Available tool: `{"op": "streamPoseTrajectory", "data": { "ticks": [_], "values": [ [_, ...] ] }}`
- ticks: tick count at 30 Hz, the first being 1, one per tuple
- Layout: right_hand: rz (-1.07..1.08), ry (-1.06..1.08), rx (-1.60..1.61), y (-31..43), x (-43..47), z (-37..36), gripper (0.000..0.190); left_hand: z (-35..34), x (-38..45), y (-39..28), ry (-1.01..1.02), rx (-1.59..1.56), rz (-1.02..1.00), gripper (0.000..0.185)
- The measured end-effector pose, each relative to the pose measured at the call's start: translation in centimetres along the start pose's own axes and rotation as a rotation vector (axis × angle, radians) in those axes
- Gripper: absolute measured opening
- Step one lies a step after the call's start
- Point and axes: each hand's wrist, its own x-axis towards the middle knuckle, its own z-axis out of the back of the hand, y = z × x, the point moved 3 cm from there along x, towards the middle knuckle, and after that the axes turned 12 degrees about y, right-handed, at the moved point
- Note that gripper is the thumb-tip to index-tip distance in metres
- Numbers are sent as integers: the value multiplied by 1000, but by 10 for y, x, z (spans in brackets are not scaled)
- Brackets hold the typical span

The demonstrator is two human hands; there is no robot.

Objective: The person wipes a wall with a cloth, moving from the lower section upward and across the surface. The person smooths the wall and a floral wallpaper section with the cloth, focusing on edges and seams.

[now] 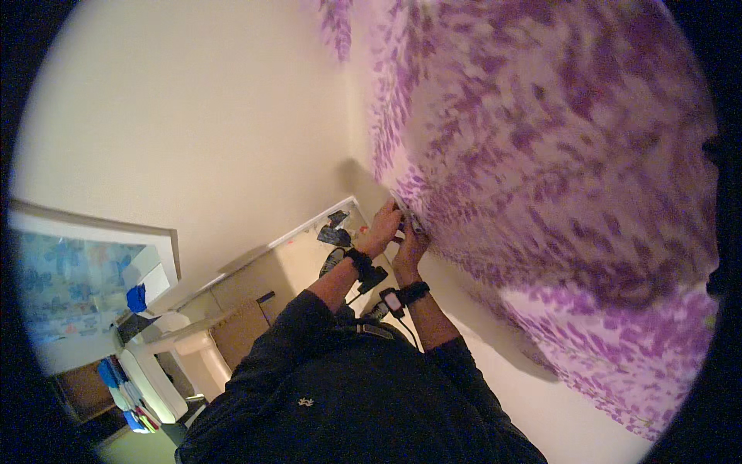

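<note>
Before me a wall covering point(556, 174) with a purple leaf pattern spreads over the right side of the view. At its edge near the corner, my left hand point(382, 227) has its fingers closed around a slim greyish object point(410, 216). My right hand point(411, 246) is just beside it, gripping the lower end of the same object. The object lies close against the patterned surface; it is blurred, and its exact kind cannot be told. A band with a small device circles each of my wrists.
A plain cream wall point(203, 116) meets the patterned one at a corner. Dark scraps point(334, 232) lie on the floor by my shoe point(331, 261), near the white skirting board point(290, 235). Farther left are a wooden piece of furniture point(240, 336) and colourful folded cloths point(124, 394).
</note>
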Motion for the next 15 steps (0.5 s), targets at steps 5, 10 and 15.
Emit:
{"op": "streamPoseTrajectory", "data": {
  "ticks": [5,10,15],
  "values": [
    [-84,-192,30,-55,23,12,24,32,40,76,183,200,55,30],
    [-166,-182,-68,-59,-6,53,26,22,33,107,332,-303,286,33],
    [-101,-193,-76,-58,-4,38,26,41,44,97,457,-370,368,25]
  ]
}}
